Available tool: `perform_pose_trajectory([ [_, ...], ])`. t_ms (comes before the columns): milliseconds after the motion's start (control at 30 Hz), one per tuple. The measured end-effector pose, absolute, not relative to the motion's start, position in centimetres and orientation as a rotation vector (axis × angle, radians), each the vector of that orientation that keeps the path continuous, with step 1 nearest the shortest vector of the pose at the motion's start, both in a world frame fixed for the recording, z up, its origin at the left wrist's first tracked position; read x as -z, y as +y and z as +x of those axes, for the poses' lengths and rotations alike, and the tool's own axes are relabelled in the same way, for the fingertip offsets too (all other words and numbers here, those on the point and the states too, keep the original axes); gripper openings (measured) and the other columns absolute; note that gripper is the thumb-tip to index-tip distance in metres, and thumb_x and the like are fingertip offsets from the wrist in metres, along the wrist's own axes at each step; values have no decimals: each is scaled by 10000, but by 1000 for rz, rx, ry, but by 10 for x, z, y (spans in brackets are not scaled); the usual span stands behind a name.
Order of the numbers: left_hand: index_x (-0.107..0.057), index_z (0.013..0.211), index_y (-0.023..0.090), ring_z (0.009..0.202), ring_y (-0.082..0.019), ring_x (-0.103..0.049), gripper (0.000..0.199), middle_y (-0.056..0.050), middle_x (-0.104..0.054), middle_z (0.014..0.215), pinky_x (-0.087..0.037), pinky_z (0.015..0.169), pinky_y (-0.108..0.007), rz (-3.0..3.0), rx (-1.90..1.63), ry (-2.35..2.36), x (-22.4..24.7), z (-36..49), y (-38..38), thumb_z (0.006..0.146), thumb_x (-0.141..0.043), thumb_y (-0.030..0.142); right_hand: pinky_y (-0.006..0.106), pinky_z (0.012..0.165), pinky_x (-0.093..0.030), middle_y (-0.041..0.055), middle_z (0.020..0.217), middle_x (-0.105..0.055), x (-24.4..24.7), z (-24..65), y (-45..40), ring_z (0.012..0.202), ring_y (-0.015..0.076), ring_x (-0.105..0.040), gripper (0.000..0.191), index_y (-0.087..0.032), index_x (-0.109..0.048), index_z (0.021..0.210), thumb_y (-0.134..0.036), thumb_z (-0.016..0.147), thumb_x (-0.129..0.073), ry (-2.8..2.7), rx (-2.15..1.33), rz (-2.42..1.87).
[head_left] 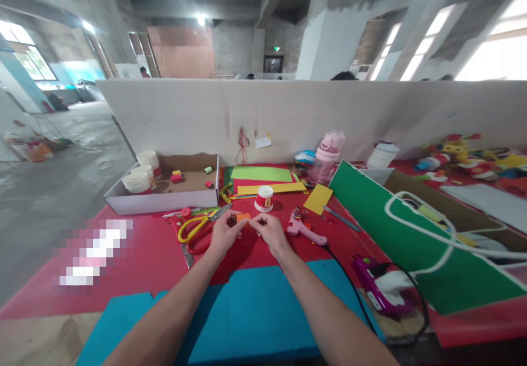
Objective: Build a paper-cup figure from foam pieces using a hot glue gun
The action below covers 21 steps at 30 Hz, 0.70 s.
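Between my two hands is a small orange piece (pixel 242 218), which looks like paper or card. My left hand (pixel 224 230) pinches its left side, and my right hand (pixel 268 231) has its fingertips closed at the right end. Just beyond them a red and white paper cup (pixel 264 199) stands upside down on the red table cover (pixel 164 256). Scissors with yellow and red handles (pixel 197 229) lie beside my left hand. To the right of my right hand rests a pink glue gun (pixel 304 229) with a black cord.
An open box (pixel 164 201) at the left holds stacked paper cups and small coloured rolls. Coloured sheets (pixel 261 174) lie at the back. A utility knife (pixel 341 218), a purple power strip (pixel 381 289) and a green board (pixel 395 234) stand right. Blue foam (pixel 255 311) lies under my forearms.
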<state>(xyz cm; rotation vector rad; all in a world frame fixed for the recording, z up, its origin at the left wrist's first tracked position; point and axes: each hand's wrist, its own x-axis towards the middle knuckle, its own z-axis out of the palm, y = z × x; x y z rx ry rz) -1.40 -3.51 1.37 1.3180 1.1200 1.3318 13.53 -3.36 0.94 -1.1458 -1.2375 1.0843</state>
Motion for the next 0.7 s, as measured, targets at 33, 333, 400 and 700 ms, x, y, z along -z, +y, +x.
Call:
perform_pose_trajectory([
  [33, -629, 858, 174, 442, -99, -539, 341, 24, -612, 636, -412, 449, -211, 1316, -1366, 1160, -13, -14, -35, 662, -780, 408, 259, 503, -365, -14, 522, -570, -10, 135, -34, 495, 124, -481, 250, -186, -607, 607, -409, 662, -705, -1285, -971, -1188],
  [333, -603, 879, 146, 456, -82, -517, 385, 17, -591, 659, -420, 464, -208, 1097, -1250, 957, -16, -25, -29, 717, -720, 476, 238, 487, -402, -3, 589, -570, -6, 138, -27, 502, 111, -493, 349, -165, -637, 714, -513, 707, -648, -1187, -1165, -1095],
  [400, -604, 885, 145, 460, -75, -510, 388, 17, -589, 669, -415, 460, -201, 1077, -1243, 942, -16, -25, -29, 712, -728, 469, 224, 476, -396, 4, 623, -575, -4, 137, -27, 500, 95, -486, 401, -152, -647, 738, -552, 736, -620, -1194, -1221, -1064],
  [700, -623, 886, 146, 473, -65, -512, 352, 7, -597, 709, -425, 453, -191, 1081, -1141, 893, -18, -23, -34, 718, -736, 434, 219, 486, -373, -40, 592, -545, -5, 134, -32, 486, 89, -456, 250, -185, -618, 808, -426, 758, -657, -1473, -1163, -996],
])
